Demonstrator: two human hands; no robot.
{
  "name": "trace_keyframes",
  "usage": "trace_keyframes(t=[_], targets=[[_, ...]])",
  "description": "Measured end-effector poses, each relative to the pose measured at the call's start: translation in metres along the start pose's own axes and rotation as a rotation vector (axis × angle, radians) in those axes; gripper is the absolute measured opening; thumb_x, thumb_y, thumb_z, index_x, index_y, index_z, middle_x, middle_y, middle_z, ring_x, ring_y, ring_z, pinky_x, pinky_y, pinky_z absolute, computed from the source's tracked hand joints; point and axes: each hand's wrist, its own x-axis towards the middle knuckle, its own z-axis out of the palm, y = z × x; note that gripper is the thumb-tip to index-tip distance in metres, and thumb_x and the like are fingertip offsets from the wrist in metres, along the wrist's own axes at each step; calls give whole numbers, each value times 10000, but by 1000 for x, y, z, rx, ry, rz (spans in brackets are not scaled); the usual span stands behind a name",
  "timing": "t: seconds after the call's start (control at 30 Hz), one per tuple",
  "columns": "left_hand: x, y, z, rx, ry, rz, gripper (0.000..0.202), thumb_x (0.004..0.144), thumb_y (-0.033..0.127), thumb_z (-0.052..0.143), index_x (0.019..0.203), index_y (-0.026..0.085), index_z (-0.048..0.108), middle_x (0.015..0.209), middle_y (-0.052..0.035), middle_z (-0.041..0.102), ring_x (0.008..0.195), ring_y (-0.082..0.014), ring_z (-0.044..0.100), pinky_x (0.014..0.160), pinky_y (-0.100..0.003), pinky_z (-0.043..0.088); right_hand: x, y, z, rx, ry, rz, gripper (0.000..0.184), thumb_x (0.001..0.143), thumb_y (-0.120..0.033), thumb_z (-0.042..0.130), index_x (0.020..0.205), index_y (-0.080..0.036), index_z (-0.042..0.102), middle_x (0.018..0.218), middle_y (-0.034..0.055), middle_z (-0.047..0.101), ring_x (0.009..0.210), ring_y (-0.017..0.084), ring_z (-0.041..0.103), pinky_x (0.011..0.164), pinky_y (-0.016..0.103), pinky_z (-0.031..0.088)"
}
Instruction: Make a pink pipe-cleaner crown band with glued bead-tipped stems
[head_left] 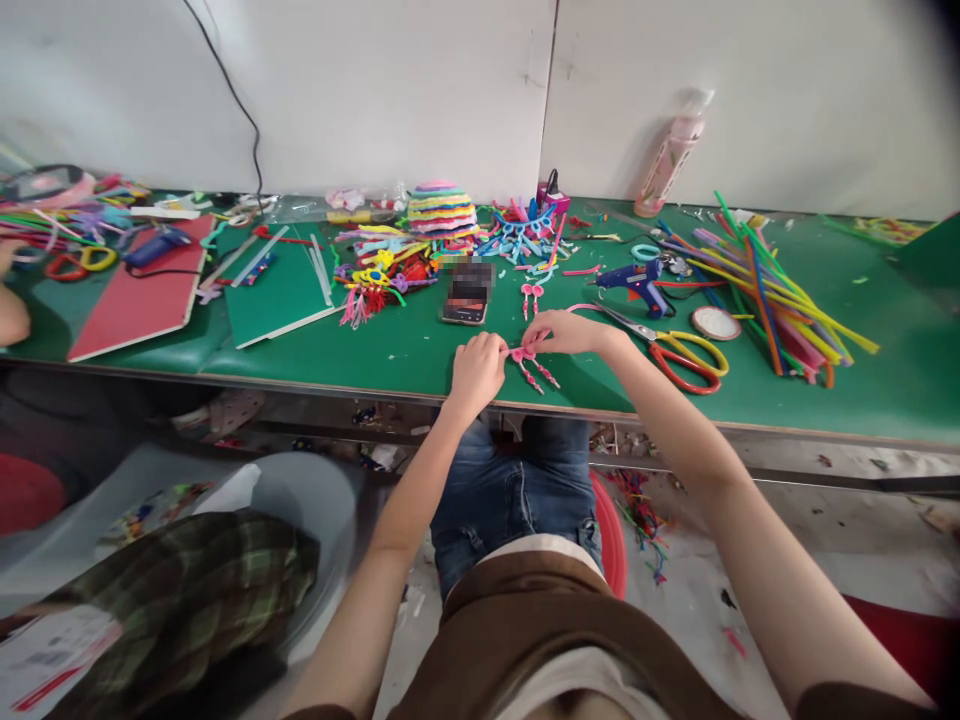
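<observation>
Green worktop (pixel 375 350) | pink beaded pipe-cleaner piece (pixel 531 377) near front edge, between the hands | left hand (pixel 478 374), right hand (pixel 564 332): fingers seem pinched on it, tips partly hidden | probably light, soft, bendable; best held at fuzzy stem

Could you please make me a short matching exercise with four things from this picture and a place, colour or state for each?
Things:
1. Scissors on the right
2. Bottle
3. Nearer pink two-strand piece
4. Red board

Descriptions:
A. Underneath a blue glue gun
B. Handled by the left hand and the right hand
C. Partly yellow, partly orange-red
D. Next to the white wall

Right pairs: 1-C, 2-D, 3-B, 4-A
</observation>
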Motion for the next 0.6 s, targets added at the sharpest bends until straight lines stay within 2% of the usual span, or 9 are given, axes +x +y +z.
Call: trace_keyframes(t=[0.17,0.33,0.47,0.6], targets=[[0,2,-2,44,-10,2,150,942,244,408,921,202,550,981,-91,621,977,-259,563,773,-376,394,18,-6,-9,-71,-132,32,175,732,-142,604,834,-184,739,851,8,730,790,131,628,724,220,444],[1,5,-6,90,-19,2,138,921,227,429,893,209,562,970,-99,623,982,-277,554,759,-392,400,34,-18,-15,-163,-210,102,160,654,-122,662,765,-191,753,779,-4,736,725,130,630,687,228,420],[3,5,-6,108,-30,0,144,916,205,427,889,205,568,959,-99,626,972,-274,561,763,-392,408,43,-26,-19,-227,-274,148,172,619,-98,667,735,-188,756,727,-14,724,720,129,619,679,231,399],[6,5,-6,110,-65,-6,157,921,193,415,906,200,572,975,-93,628,976,-264,567,771,-377,411,48,-29,-23,-274,-373,140,192,630,-122,652,784,-173,755,781,-10,718,752,135,610,664,228,389]])
